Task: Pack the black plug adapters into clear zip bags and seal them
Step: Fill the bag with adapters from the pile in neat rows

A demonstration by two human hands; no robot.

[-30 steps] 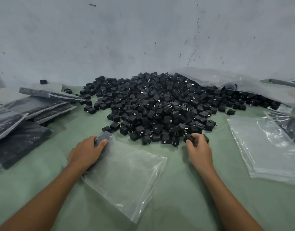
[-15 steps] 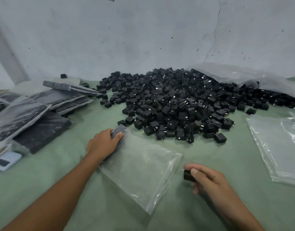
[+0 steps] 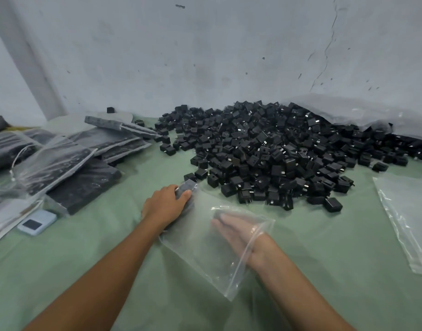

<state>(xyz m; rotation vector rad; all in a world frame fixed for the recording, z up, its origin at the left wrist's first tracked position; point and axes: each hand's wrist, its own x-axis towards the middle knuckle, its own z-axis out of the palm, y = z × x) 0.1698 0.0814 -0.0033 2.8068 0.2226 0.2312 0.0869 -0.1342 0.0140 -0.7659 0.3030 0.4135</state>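
While inside bag [image 3: 200, 254], adapter [image 3: 220, 216] at right fingers [image 3: 232, 224].

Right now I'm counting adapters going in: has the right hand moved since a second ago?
Yes. The right hand has left the edge of the adapter pile and come toward the person, into the clear zip bag.

Bare slender left forearm [image 3: 105, 271], bare slender right forearm [image 3: 300, 290], bare left hand [image 3: 166, 206], bare right hand [image 3: 238, 232]
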